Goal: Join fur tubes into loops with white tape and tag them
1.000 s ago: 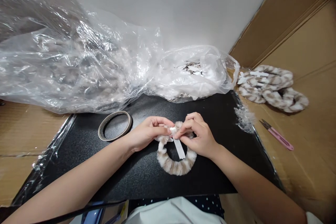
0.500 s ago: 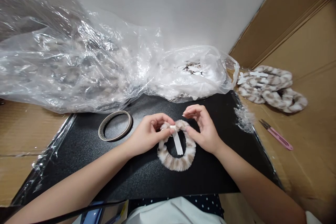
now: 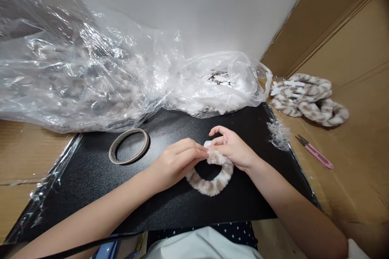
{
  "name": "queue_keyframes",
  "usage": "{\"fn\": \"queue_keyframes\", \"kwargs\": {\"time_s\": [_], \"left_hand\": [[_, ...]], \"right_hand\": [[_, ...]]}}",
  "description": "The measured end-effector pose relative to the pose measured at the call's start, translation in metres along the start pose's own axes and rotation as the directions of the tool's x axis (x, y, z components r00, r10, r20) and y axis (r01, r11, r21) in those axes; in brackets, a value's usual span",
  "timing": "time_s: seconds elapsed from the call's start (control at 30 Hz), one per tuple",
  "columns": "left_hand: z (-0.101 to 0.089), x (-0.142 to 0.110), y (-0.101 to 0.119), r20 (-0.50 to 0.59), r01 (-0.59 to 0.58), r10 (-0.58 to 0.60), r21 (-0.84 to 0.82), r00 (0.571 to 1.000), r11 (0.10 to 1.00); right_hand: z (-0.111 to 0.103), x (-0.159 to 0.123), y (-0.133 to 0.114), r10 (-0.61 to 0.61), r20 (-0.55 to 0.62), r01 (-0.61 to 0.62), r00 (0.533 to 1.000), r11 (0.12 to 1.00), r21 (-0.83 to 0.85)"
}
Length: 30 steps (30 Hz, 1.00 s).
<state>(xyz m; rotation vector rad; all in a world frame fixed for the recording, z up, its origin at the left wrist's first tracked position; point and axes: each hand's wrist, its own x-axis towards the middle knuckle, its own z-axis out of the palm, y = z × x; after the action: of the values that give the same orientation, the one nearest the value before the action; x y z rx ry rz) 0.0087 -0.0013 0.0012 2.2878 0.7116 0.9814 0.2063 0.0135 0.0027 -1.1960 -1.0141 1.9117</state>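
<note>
Head view: left hand (image 3: 179,162) holds the brown-and-white plush ring (image 3: 211,188), loop near-side of the grip, right hand (image 3: 233,147) touching (pinch unclear).

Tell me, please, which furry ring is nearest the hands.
The furry ring over the black tabletop, at the left hand and right hand; the others lie on cardboard.

A narrow ring (image 3: 112,154) lies on the black bench (image 3: 176,210); over on the cardboard (image 3: 355,158) rest pink-handled snips (image 3: 318,155), near crumpled clear plastic (image 3: 278,134).
</note>
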Motion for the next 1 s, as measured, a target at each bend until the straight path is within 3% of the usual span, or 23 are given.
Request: {"fn": "queue_keyframes", "kwargs": {"time_s": [0.13, 0.33, 0.6, 0.87, 1.0], "left_hand": [[0.001, -0.002, -0.005, 0.022, 0.042, -0.043, 0.052, 0.999, 0.998], [0.002, 0.001, -0.006, 0.017, 0.101, -0.102, 0.034, 0.995, 0.994], [0.001, 0.005, -0.002, 0.035, 0.286, -0.284, -0.089, 0.958, 0.954], [0.005, 0.003, -0.003, -0.096, 0.335, -0.344, -0.095, 0.934, 0.937], [0.004, 0.006, 0.0, -0.031, 0.399, -0.411, -0.186, 0.911, 0.898]], "right_hand": [[0.004, -0.001, 0.001, -0.126, -0.105, 0.116, 0.986, 0.988, -0.099], [0.01, -0.001, 0.006, -0.311, -0.207, 0.268, 0.928, 0.94, -0.21], [0.013, -0.004, 0.009, -0.371, -0.179, 0.327, 0.911, 0.916, -0.233], [0.017, -0.009, 0.012, -0.491, -0.184, 0.411, 0.852, 0.843, -0.346], [0.016, -0.009, 0.011, -0.433, -0.185, 0.379, 0.882, 0.887, -0.265]]}}
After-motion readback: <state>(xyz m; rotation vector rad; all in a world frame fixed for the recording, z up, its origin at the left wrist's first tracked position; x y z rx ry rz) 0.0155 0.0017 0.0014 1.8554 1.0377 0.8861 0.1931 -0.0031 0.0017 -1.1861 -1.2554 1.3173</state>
